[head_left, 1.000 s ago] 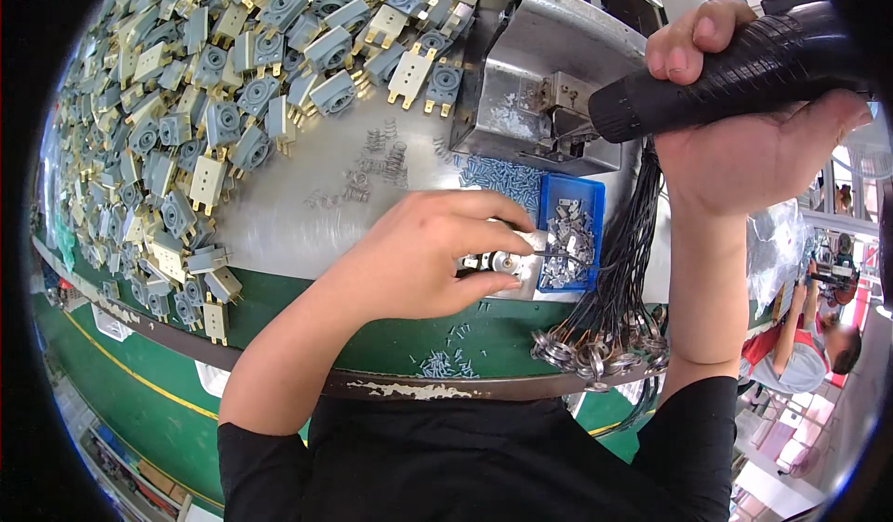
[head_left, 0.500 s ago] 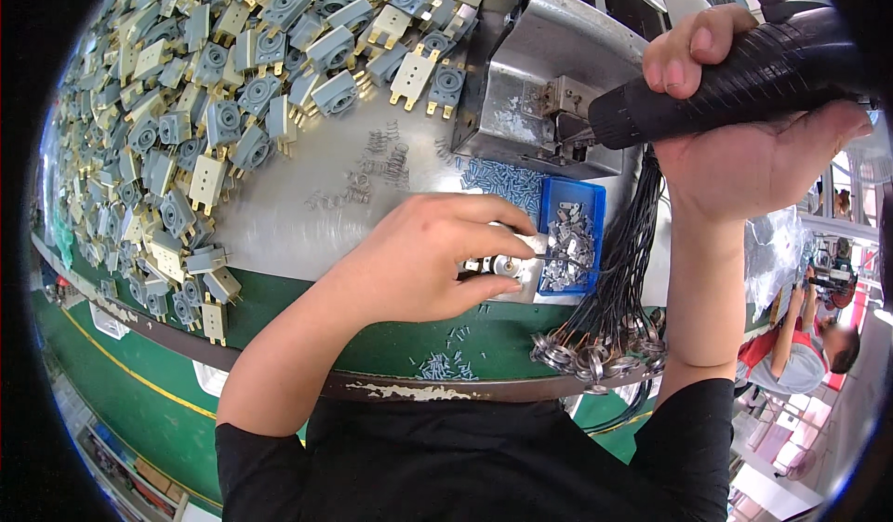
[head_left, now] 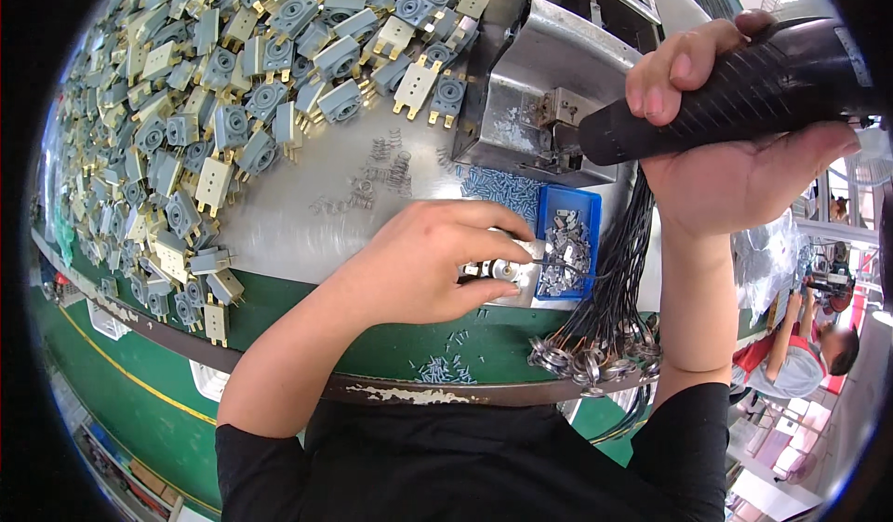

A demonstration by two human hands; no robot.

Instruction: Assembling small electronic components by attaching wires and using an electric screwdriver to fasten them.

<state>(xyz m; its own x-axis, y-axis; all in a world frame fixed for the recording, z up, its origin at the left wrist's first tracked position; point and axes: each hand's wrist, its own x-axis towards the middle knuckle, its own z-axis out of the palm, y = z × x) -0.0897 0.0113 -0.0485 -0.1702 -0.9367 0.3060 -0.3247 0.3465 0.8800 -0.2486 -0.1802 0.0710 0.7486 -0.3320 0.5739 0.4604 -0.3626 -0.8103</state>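
Left hand point(head_left: 423, 261) is pinching a small round metal fitting point(head_left: 504, 269) between thumb and fingers, though the fingers cover a good bit of it. Right hand point(head_left: 712, 182) is wrapped around a fat black handheld tool point(head_left: 744, 94), up at 2 o'clock from the left hand. The tool's nose points to between 8 and 9, well apart from the fitting.

All clock positions are from the left hand, btw. The fitting sits just off the fingertips at 3, right beside a blue tray point(head_left: 571, 196) full of little silver clips point(head_left: 567, 243). Past that, also at 3, hangs a bundle of black leads point(head_left: 631, 252), with metal rings point(head_left: 588, 362) at 4. Blue screws point(head_left: 502, 185) are piled at 1, loose springs point(head_left: 398, 173) at 11, and a huge heap of grey and cream parts point(head_left: 233, 122) fills 10 to 11.
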